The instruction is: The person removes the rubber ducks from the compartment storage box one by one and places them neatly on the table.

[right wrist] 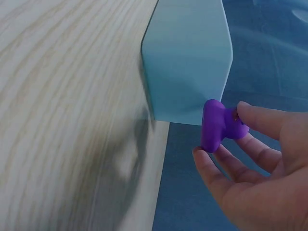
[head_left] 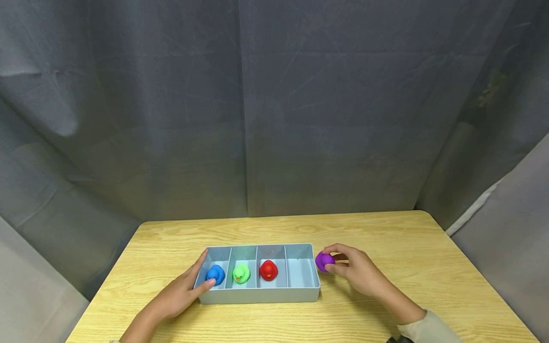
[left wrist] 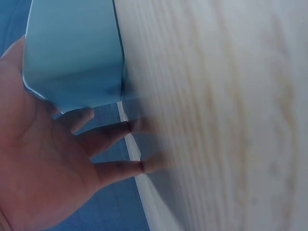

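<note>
A pale blue-grey divided tray (head_left: pixel 257 296) lies lengthwise across the wooden table. From left to right its compartments hold a blue rubber duck (head_left: pixel 215 274), a green rubber duck (head_left: pixel 241 273) and a red rubber duck (head_left: pixel 269 270); the rightmost one holds nothing. My left hand (head_left: pixel 180 290) rests at the tray's left end, thumb over the front rim and fingers extended along the end. Just outside the right end, my right hand (head_left: pixel 358 269) pinches a purple rubber duck (right wrist: pixel 219 126) between thumb and fingertips. In the right wrist view the duck overlaps the tray's end wall.
The light wood table (head_left: pixel 386 233) extends around the tray, its far edge against a grey cloth curtain (head_left: pixel 334 119). More cloth hangs at the left and right sides.
</note>
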Motion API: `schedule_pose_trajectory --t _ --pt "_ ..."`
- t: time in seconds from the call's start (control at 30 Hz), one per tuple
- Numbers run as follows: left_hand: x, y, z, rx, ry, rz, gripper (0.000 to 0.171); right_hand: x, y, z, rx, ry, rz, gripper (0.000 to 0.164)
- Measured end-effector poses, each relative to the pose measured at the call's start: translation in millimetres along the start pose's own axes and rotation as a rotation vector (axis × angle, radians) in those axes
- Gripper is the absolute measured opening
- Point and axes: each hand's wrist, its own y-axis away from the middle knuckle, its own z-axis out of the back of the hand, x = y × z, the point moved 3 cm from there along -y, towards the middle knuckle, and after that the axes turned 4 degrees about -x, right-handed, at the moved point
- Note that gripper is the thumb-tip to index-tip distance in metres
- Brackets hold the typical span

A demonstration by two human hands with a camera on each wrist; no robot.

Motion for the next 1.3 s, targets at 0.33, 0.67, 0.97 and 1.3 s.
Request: schedule_pose_trajectory --t 0.33,0.67,0.97,1.3 --pt "-0.4 -0.6 0.2 -0.007 -0.011 -0.002 0.084 -14 0 0 0.005 0.033 -0.01 0.025" --pt "-0.5 -0.3 0.1 -0.012 -0.017 -0.002 0.084 -26 2 -2 0.009 0.036 -0.026 0.024" --pt "-0.2 0.0 -0.1 -0.01 -0.011 -0.007 0.084 -35 4 -3 0.055 0.001 -0.024 0.025" --pt "0.6 -0.1 0.0 -0.012 -0.011 -0.01 0.084 -42 6 -4 0.062 0.01 -0.033 0.026"
